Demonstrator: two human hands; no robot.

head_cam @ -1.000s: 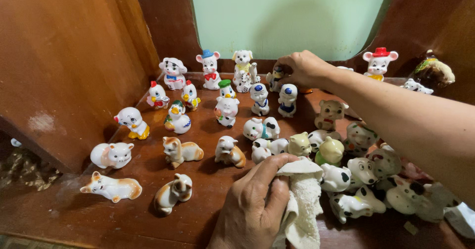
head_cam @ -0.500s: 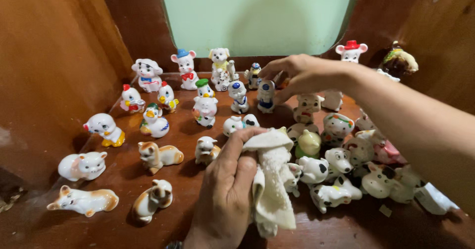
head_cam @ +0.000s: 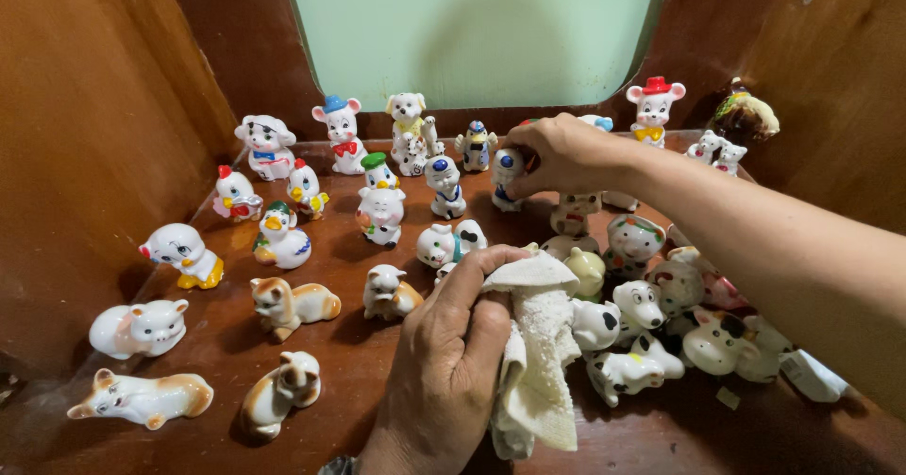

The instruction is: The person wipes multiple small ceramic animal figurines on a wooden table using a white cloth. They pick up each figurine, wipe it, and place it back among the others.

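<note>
Figurines on the shelf [head_cam: 359, 338]: left hand [head_cam: 448, 371] bunches a white cloth [head_cam: 538, 352], right hand [head_cam: 557, 154] pinches a small blue-spotted figurine [head_cam: 507, 175]; the right-side cluster looks unsorted.

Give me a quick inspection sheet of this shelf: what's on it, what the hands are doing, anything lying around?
Surface: dark brown wooden shelf, glossy.
Job's things: white cloth bunched in the left hand; small white figurine with blue cap under the right hand.
Clutter: many ceramic animal figurines, upright at left and back, crowded at right; a lying cat figurine at front left.
Grippers: left fingers wrapped round the cloth; right fingers closed on the blue-capped figurine.
Cables: nothing seen.
Surroundings: wooden side walls, pale green back panel.
</note>
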